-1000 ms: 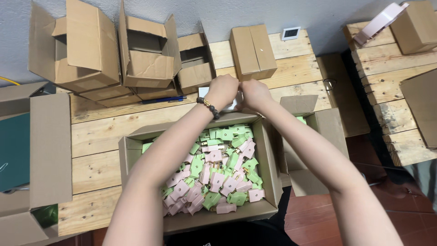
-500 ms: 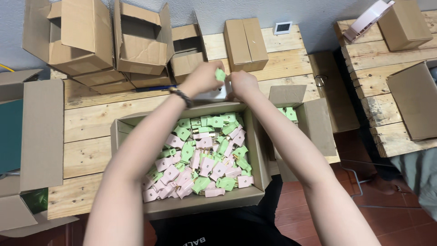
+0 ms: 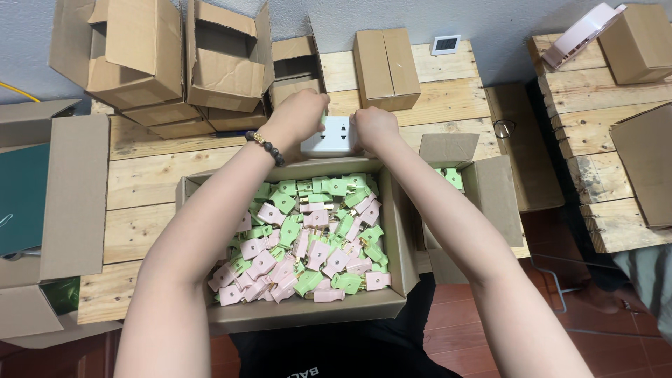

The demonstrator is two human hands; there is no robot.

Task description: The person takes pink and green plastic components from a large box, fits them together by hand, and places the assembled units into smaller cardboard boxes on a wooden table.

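Nearest the person, an open cardboard box [image 3: 301,311] sits on the wooden pallet table [image 3: 140,189], filled with a loose heap of small green and pink plastic plugs [image 3: 308,238]. Both forearms reach out over this box. Just past its far edge, the two hands meet on a white wall socket block [image 3: 329,136] that rests on the table: the left hand [image 3: 301,112], with a dark bead bracelet [image 3: 266,147] at the wrist, grasps the block's left end and top, while the right hand [image 3: 374,127] grips its right end, fingers curled around it. To the right of the big box stands a smaller open carton [image 3: 483,203] with a few green pieces showing inside. At the left, a large open box [image 3: 63,203] holds something dark green. Farther back, several empty opened cartons [image 3: 175,63] are stacked, a closed small box [image 3: 386,66] stands beside them, and a small white digital display [image 3: 445,45] leans near the wall.
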